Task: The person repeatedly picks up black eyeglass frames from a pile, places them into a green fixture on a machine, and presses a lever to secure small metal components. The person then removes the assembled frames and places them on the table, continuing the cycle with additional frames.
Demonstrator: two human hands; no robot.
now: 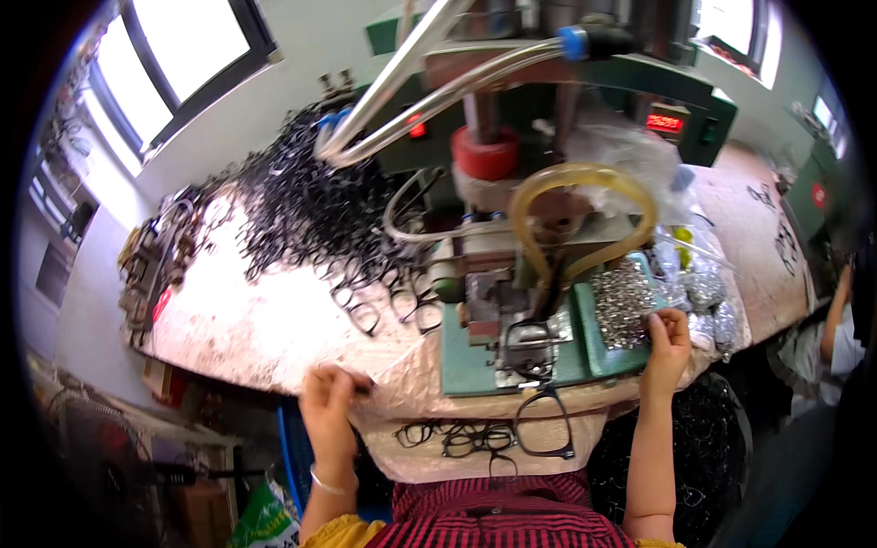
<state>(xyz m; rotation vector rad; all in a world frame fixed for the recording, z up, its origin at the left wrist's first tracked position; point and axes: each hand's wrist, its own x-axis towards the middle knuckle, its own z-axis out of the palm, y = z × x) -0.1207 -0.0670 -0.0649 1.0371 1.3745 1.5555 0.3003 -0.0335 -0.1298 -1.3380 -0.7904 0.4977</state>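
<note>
My right hand (669, 340) is at the right edge of a green tray (598, 342) heaped with small silvery metal parts (624, 306). Its thumb and fingertips come together, and whatever they pinch is too small to make out. To the left, my left hand (331, 402) hovers by the table's front edge, fingers loosely bent, with nothing visible in it. Between the hands, a dark eyeglass frame (545, 425) sits at the fixture (532, 342) of a press, one rim hanging over the front edge. Several more glasses frames (470, 440) lie on the covered ledge before me.
A big tangled heap of black glasses frames (320, 192) covers the table's back left. Clear hoses (438, 100) and a yellowish looped tube (639, 192) hang around the press. Plastic bags of parts (708, 292) lie right of the tray. A dark container (676, 447) stands below at right.
</note>
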